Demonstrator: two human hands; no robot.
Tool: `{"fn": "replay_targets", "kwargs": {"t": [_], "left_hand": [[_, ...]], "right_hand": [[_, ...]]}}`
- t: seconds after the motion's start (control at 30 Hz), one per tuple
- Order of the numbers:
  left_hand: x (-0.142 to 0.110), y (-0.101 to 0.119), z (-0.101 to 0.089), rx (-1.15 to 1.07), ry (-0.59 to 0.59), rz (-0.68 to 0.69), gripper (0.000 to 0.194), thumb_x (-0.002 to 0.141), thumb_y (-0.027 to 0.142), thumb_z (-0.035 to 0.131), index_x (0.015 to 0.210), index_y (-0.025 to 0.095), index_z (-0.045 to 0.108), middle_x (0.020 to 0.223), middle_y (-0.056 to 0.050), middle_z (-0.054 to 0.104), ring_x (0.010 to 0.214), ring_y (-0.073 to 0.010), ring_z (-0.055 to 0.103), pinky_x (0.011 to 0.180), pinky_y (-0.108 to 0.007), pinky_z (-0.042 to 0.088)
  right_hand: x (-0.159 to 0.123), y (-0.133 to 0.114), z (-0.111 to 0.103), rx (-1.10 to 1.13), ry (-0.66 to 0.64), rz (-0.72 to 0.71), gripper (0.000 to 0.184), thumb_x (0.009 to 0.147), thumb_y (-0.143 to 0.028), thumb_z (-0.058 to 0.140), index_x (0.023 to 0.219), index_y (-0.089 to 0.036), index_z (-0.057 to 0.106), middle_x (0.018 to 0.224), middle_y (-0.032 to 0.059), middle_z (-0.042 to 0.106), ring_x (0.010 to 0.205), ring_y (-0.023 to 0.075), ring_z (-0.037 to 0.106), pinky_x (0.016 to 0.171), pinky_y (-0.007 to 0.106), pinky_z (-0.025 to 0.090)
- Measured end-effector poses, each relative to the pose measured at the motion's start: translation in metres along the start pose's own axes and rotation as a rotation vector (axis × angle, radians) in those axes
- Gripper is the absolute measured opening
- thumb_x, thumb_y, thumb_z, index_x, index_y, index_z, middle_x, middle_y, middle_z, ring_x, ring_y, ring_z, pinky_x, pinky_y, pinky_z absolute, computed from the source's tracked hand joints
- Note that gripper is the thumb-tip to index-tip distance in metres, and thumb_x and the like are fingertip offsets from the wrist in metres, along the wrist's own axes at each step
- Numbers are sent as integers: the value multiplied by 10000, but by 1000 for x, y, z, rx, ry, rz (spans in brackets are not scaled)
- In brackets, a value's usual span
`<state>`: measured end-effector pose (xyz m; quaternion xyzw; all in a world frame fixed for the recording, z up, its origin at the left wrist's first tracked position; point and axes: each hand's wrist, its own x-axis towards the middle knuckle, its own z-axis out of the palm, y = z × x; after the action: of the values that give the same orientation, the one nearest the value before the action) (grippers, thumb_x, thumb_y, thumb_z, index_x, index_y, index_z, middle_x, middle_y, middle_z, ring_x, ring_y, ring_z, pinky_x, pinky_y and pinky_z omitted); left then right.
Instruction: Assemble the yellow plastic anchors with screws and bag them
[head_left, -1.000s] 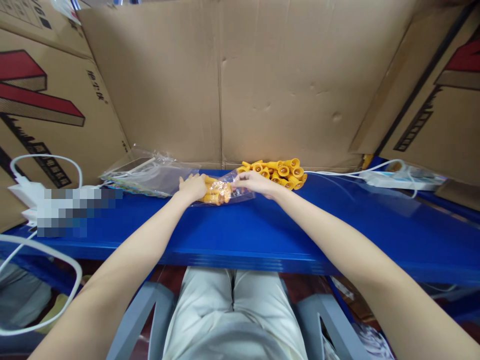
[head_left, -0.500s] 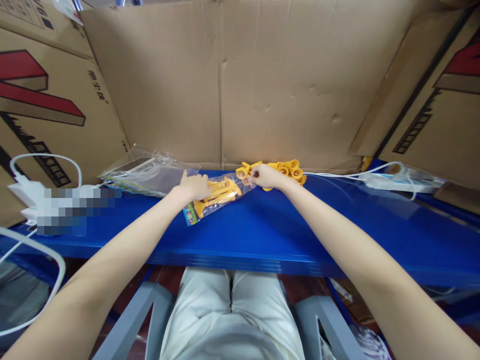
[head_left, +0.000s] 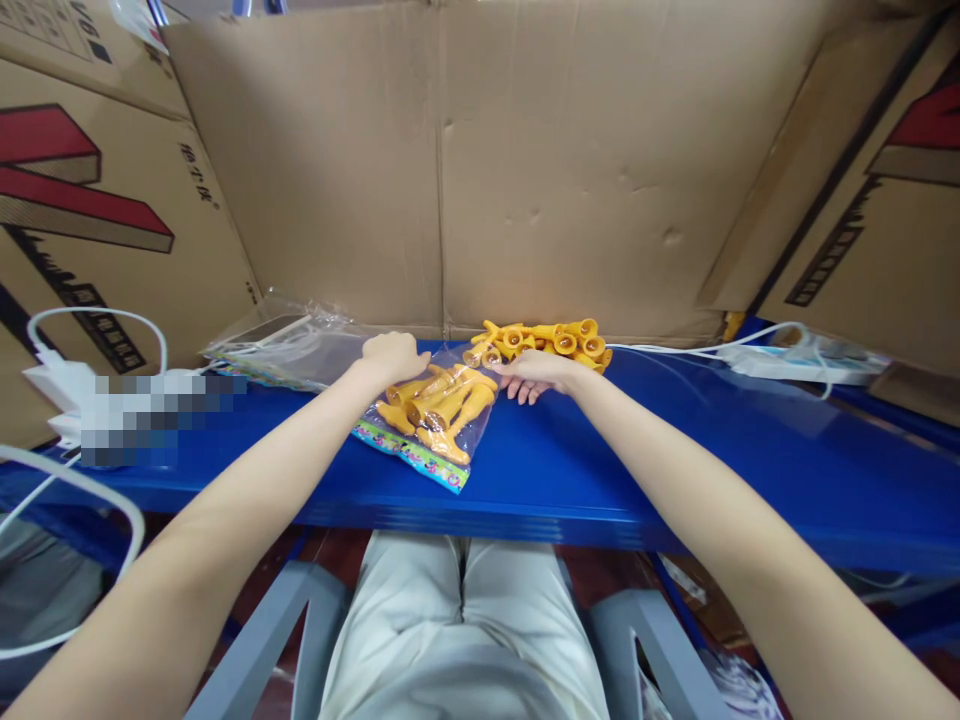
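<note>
A clear plastic bag [head_left: 435, 415] with a colourful printed strip lies on the blue table [head_left: 600, 470], filled with several yellow plastic pieces. My left hand [head_left: 391, 355] is closed on the bag's far left corner. My right hand [head_left: 534, 372] grips the bag's far right corner, its fingers curled down onto the table. Just behind my right hand lies a loose pile of yellow trumpet-shaped pieces [head_left: 551, 340].
A stack of empty clear bags [head_left: 289, 345] lies at the back left. White chargers and cables [head_left: 60, 385] sit at the left edge, a white power strip [head_left: 806, 360] at the right. Cardboard boxes [head_left: 525, 160] wall in the back and sides.
The bag was bunched between my hands at the back of the table. It has since swung round and been laid out flat toward me, both hands still on its far end.
</note>
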<state>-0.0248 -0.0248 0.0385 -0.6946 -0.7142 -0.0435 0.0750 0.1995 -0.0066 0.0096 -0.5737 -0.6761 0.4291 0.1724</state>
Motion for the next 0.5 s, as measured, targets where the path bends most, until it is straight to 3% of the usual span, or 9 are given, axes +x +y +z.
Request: {"fn": "replay_targets", "kwargs": {"t": [0.1,0.2,0.37,0.5], "left_hand": [[23,-5,12,-336,-204,-59,447,819,441,545,1058,81,658,916,-182,709,798,-274,689,670,-319,517],[39,-10,24,-624,-297,-91,344,794,405,609,950,108,684,749,-121,708,614,-203,664,590,-282,508],[50,-18,35,-859,-382,-101,200,718,343,707,671,151,681,497,-50,609,522,-176,614,613,-299,504],[55,-22,41,-983,-467,-105,119,657,196,727,600,163,628,514,-34,620,551,-157,619,647,-289,515]], "right_hand": [[4,6,4,252,20,4,167,877,-273,583,824,-116,600,676,72,682,561,119,637,535,215,542],[9,10,8,464,62,-5,24,850,-132,586,840,-112,595,679,73,687,614,129,666,625,234,568],[19,8,13,684,168,-95,126,849,-60,517,782,-115,608,674,77,686,600,136,660,685,283,572],[25,7,14,753,275,-144,171,852,-55,467,748,-123,585,710,67,682,561,105,629,642,246,547]]}}
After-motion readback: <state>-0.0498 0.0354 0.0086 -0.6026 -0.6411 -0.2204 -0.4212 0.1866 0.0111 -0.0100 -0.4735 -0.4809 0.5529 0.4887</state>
